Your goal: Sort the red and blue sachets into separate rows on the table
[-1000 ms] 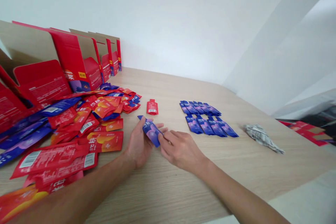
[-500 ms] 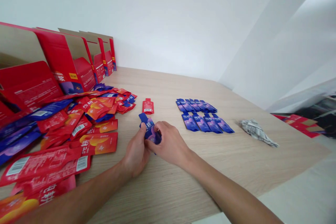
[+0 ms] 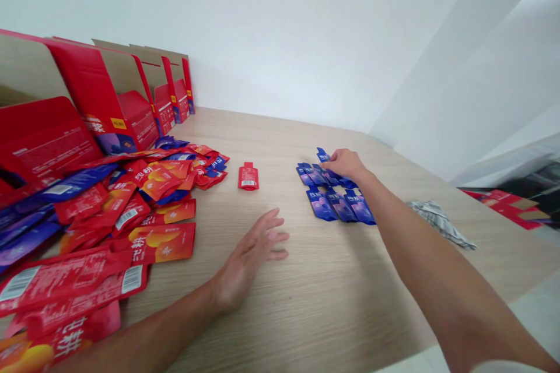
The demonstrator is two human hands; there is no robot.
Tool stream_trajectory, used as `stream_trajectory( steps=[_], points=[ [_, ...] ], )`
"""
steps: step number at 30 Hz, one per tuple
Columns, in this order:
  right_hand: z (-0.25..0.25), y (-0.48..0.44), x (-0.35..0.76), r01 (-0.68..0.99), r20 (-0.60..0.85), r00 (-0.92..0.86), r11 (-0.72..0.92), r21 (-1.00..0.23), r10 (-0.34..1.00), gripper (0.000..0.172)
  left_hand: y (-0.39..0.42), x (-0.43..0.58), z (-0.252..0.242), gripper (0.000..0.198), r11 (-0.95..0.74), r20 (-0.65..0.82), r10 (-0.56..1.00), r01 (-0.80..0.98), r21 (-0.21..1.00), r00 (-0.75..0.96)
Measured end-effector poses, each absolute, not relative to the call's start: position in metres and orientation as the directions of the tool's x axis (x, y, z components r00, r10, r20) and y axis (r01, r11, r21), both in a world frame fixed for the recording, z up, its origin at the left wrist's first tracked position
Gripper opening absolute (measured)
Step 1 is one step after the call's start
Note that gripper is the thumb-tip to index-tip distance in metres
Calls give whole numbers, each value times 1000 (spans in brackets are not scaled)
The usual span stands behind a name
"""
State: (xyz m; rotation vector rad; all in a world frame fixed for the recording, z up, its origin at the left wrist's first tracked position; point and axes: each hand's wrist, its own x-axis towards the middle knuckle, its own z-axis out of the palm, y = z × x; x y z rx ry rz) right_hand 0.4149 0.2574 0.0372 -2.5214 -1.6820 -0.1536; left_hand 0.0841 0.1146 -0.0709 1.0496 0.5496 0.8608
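Note:
My right hand [image 3: 346, 163] pinches a blue pouch [image 3: 323, 155] above the far row of blue pouches [image 3: 306, 175] on the table; the fingers and wrist hide part of that row. A nearer row of blue pouches [image 3: 342, 205] lies overlapped just below, its right end behind my forearm. My left hand [image 3: 254, 250] is empty, fingers apart, over the bare wood. Beyond it a single red pouch [image 3: 248, 177] lies flat, with its barcode side up.
A heap of red and blue pouches [image 3: 144, 198] spreads over the left of the table [image 3: 271, 315]. Behind it stand several open red cartons [image 3: 144, 119] along the wall. A crumpled striped cloth [image 3: 440, 221] lies at the right. Red cardboard [image 3: 503, 207] shows past the table's edge.
My right hand has carried the blue pouch from in front of me to the far row at the right. My left hand has let go of it and opened.

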Motion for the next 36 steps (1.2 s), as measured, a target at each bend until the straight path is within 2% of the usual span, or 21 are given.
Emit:
stream_trajectory(
  steps=[5,9,14,21,25,28,32,34,36],
  points=[
    [13,284,427,908,85,413,-417,40,907,42,119,81,-73,65,217,18,803,-321,922,595],
    [2,290,427,898,36,432,-433,70,901,52,120,80,-74,65,206,23,791,-302,931,611],
    [-4,289,424,890,-8,448,-446,96,894,55,120,81,-75,67,221,7,775,-281,934,632],
    [1,280,415,892,-33,443,-437,113,896,48,121,81,-75,69,176,25,753,-237,955,657],
    [12,272,380,907,21,405,-404,121,914,46,119,83,-72,73,205,6,763,-250,946,647],
    [20,267,325,966,102,235,-244,89,967,42,120,87,-73,74,269,-31,781,-291,918,624],
    [24,253,222,982,164,-184,188,-10,969,34,123,93,-79,68,338,-79,817,-364,868,572],
    [25,244,166,828,240,-511,548,-120,825,26,123,95,-82,59,331,-55,823,-398,856,566],
    [26,232,109,627,257,-729,770,-123,635,21,123,94,-84,44,295,-15,832,-418,860,555]
  ],
)
